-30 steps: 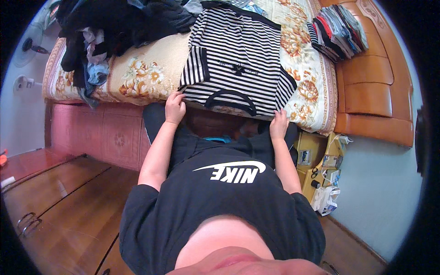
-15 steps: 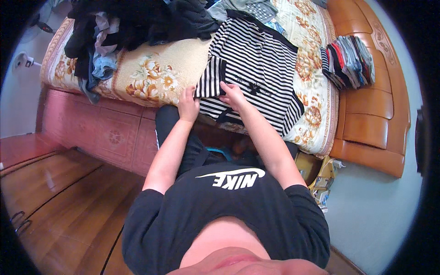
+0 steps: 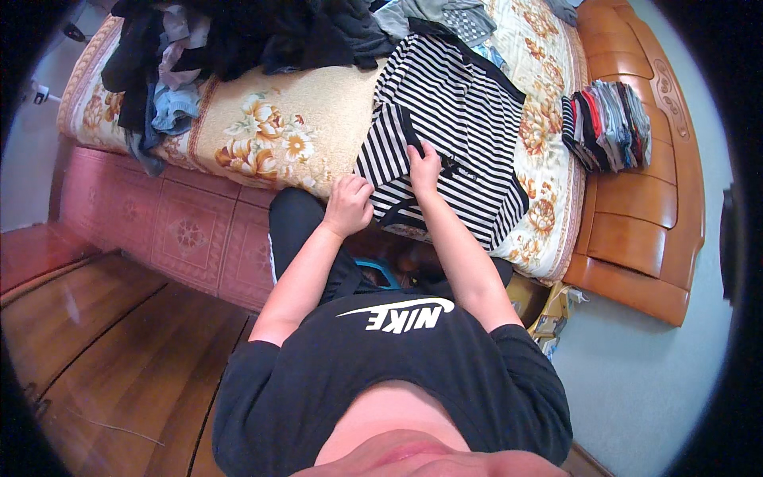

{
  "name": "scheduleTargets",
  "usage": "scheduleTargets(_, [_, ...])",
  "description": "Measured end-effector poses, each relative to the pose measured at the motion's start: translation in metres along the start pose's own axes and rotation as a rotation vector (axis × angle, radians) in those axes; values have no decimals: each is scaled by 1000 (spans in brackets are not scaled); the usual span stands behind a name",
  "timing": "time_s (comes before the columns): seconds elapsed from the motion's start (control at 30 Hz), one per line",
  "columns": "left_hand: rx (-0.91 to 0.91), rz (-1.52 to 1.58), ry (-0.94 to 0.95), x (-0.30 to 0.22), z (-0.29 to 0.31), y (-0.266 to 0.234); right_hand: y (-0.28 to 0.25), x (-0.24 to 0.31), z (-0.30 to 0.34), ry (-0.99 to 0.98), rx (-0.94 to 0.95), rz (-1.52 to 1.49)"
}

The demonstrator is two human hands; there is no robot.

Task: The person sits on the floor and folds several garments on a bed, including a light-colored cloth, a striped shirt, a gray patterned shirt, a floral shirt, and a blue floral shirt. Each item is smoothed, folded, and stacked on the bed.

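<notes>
A black-and-white striped long-sleeved shirt [image 3: 469, 103] with black trim lies spread on the bed, its hem toward the far side. One sleeve [image 3: 387, 147] is folded over at the shirt's left. My left hand [image 3: 348, 207] is closed at the sleeve's near left corner, fingers curled around the fabric. Across from it, my right hand [image 3: 425, 169] pinches the black-edged end of the same sleeve, thumb on top. A dark print on the shirt front is partly covered by my right hand.
Dark clothes [image 3: 262, 36] are heaped at the far left, with a light blue garment [image 3: 175, 107] hanging near the edge. A stack of folded clothes [image 3: 606, 127] stands by the brown headboard [image 3: 636, 199]. Grey clothing [image 3: 469, 24] lies beyond the shirt on the floral bedspread [image 3: 270, 135].
My right hand has shifted slightly right, drawing the sleeve end along with it. The left hand has come a little nearer and to the right. The whole view has shifted slightly.
</notes>
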State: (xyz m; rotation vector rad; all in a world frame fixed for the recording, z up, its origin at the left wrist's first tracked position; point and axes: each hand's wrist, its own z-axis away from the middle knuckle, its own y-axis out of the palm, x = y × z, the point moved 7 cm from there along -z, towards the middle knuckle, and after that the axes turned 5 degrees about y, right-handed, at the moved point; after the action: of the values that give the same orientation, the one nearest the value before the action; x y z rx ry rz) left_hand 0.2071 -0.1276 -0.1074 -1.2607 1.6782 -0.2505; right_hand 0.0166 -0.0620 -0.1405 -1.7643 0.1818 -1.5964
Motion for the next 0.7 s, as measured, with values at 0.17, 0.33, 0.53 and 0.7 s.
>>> scheduleTargets(0.17, [-67, 27, 28, 0, -6, 10, 2, 7, -12, -127, -36, 81])
scheduleTargets(0.33, [62, -192, -93, 23, -46, 32, -16, -7, 0, -33, 39, -218])
scheduleTargets(0.53, [394, -472, -151, 53, -77, 77, -190, -90, 25, -85, -745, 200])
scheduleTargets(0.7, [368, -486, -33, 29, -86, 96, -303, -331, 0, 506, -661, -169])
